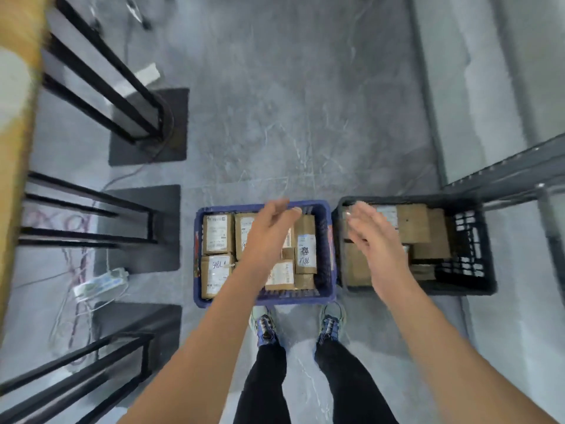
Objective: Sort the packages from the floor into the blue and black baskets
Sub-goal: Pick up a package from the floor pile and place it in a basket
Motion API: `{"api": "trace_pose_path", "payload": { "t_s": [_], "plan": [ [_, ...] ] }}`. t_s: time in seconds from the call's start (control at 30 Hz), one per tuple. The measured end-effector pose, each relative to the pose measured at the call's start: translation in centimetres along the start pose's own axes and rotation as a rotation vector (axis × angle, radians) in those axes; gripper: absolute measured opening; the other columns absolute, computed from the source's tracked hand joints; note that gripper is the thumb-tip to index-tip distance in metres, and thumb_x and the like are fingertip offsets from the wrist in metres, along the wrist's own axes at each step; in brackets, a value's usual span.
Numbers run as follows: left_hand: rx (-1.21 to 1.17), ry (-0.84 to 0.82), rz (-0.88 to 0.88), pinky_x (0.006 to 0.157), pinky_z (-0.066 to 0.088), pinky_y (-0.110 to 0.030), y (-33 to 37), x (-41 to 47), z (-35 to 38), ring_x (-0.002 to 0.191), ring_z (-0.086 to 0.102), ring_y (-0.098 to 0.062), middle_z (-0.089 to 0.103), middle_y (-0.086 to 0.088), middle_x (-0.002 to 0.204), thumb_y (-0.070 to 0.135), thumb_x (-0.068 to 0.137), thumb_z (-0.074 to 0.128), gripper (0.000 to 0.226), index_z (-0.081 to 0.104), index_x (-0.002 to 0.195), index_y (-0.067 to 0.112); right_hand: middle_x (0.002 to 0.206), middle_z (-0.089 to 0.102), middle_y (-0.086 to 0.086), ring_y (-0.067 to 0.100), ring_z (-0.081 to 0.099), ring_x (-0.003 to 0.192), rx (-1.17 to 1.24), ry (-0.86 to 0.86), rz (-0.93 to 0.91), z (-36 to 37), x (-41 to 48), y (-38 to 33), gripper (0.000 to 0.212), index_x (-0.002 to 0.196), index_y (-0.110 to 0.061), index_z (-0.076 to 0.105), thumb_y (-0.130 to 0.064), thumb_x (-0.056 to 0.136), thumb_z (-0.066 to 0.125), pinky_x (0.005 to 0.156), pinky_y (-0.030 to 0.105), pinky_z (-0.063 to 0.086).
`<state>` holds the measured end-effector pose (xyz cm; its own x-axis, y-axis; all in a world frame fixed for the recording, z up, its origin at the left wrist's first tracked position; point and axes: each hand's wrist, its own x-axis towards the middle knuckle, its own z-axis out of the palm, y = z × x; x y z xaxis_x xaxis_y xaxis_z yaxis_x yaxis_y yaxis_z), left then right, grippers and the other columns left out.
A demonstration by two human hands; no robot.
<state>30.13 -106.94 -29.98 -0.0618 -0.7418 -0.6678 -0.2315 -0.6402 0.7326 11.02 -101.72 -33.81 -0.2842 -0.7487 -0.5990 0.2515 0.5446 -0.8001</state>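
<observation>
A blue basket (324, 296) stands on the floor in front of my feet, filled with several brown packages (217, 234) bearing white labels. To its right stands a black basket (477, 289) holding several brown packages (412, 221). My left hand (269, 237) hovers over the blue basket with fingers relaxed and holds nothing. Over the left part of the black basket my right hand (374, 237) is stretched out flat and empty. Both hands are blurred by motion.
Black metal frame legs (122, 87) on dark floor mats (146, 228) line the left side, with a power strip (101, 283) and loose cables beside them. A grey metal shelf rail (504, 175) runs at the right. Grey floor (290, 117) stretches beyond the baskets.
</observation>
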Motion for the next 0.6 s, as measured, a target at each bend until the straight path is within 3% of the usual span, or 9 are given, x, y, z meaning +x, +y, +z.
{"api": "trace_pose_path", "payload": {
  "t_s": [0.17, 0.27, 0.33, 0.43, 0.6],
  "plan": [
    [0.006, -0.088, 0.147, 0.115, 0.042, -0.039, 8.5, -6.4, 2.9, 0.121, 0.051, 0.008, 0.056, 0.021, 0.134, 0.043, 0.101, 0.062, 0.04, 0.059, 0.14, 0.034, 0.148, 0.059, -0.005, 0.007, 0.055, 0.136, 0.046, 0.092, -0.168, -4.1, -6.3, -8.6, 0.045, 0.149, -0.018, 0.056, -0.015, 0.104, 0.061, 0.121, 0.041, 0.04],
    [0.047, -0.182, 0.21, 0.115, 0.041, -0.037, 12.4, -10.0, 5.1, 0.122, 0.052, 0.0, 0.052, 0.03, 0.126, 0.043, 0.102, 0.061, 0.04, 0.059, 0.14, 0.033, 0.148, 0.06, -0.008, 0.003, 0.056, 0.134, 0.094, 0.164, -0.246, -6.2, -10.7, -12.2, 0.045, 0.149, -0.02, 0.056, -0.016, 0.105, 0.061, 0.117, 0.033, 0.043],
    [0.072, -0.255, 0.25, 0.115, 0.039, -0.035, 14.3, -12.1, 6.4, 0.124, 0.051, 0.0, 0.054, 0.028, 0.129, 0.044, 0.101, 0.062, 0.042, 0.059, 0.141, 0.033, 0.146, 0.06, -0.01, 0.002, 0.057, 0.133, 0.125, 0.227, -0.296, -7.3, -13.5, -13.8, 0.044, 0.148, -0.021, 0.057, -0.018, 0.104, 0.061, 0.116, 0.031, 0.044],
    [0.129, -0.405, 0.331, 0.112, 0.042, -0.033, 16.6, -15.2, 8.0, 0.116, 0.049, 0.014, 0.056, 0.019, 0.14, 0.041, 0.103, 0.061, 0.041, 0.059, 0.142, 0.03, 0.145, 0.061, -0.011, 0.003, 0.056, 0.134, 0.181, 0.335, -0.348, -8.2, -17.7, -15.3, 0.043, 0.146, -0.022, 0.058, -0.018, 0.104, 0.061, 0.119, 0.036, 0.042],
    [0.225, -0.629, 0.431, 0.111, 0.046, -0.038, 18.8, -19.9, 10.2, 0.115, 0.051, 0.013, 0.059, 0.024, 0.13, 0.035, 0.104, 0.059, 0.036, 0.06, 0.139, 0.027, 0.139, 0.065, -0.008, 0.006, 0.059, 0.13, 0.304, 0.558, -0.415, -8.8, -25.4, -16.0, 0.037, 0.139, -0.022, 0.062, -0.015, 0.103, 0.061, 0.118, 0.037, 0.043]
  ]
}}
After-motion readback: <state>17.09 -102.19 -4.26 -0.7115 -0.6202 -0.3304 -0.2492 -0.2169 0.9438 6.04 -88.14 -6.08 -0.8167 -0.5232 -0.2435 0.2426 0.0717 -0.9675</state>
